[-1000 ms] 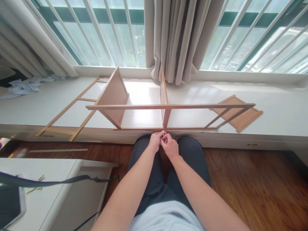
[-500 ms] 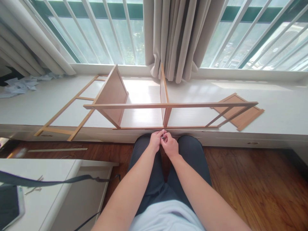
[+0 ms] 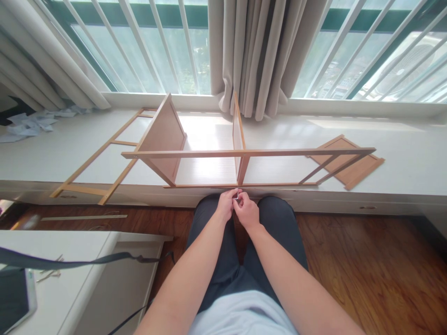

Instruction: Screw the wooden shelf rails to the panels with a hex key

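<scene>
Both hands meet at the near edge of the wooden shelf frame point(image 3: 244, 153), which lies on the white window ledge point(image 3: 401, 167). The left hand point(image 3: 225, 206) and right hand point(image 3: 247, 211) each pinch, in a narrow grip, a small metal fastener point(image 3: 237, 195) at 12 o'clock from the knees, just below the middle upright panel point(image 3: 238, 135). To do this well, keep the fastener square to the front rail and turn gently without forcing it. A loose panel point(image 3: 349, 170) lies at 2 o'clock

A home room: curtains point(image 3: 254, 56), barred window point(image 3: 167, 46), wood floor point(image 3: 366, 270).
</scene>
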Tool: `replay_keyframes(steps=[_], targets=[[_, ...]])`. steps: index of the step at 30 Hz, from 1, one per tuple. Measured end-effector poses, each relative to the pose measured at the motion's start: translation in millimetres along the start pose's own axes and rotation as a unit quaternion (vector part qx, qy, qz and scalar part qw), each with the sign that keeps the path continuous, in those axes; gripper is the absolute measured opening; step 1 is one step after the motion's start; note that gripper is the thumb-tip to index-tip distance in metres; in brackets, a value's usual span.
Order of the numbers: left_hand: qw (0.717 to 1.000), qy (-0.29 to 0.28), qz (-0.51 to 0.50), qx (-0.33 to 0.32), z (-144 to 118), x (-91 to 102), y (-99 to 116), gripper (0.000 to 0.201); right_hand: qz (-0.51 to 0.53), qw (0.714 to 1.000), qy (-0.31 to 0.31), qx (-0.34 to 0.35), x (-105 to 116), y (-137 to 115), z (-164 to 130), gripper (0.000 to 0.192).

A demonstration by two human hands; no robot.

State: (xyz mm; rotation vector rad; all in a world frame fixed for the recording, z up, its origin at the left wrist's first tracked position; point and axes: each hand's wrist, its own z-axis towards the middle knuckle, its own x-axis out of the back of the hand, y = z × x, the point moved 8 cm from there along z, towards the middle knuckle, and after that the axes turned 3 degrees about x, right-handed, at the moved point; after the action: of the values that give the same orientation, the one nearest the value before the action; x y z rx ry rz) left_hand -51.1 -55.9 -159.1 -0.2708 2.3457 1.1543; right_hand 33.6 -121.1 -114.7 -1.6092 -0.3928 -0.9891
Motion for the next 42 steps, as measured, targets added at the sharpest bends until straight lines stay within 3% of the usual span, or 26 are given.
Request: replay_keyframes(steps=[42], targets=[[0.999, -0.001, -0.009, 0.034, 6.0, 6.2, -9.5, 0.023, 0.03, 0.999, -0.007, 0.026, -2.3, 0.8, -1.5, 0.031]])
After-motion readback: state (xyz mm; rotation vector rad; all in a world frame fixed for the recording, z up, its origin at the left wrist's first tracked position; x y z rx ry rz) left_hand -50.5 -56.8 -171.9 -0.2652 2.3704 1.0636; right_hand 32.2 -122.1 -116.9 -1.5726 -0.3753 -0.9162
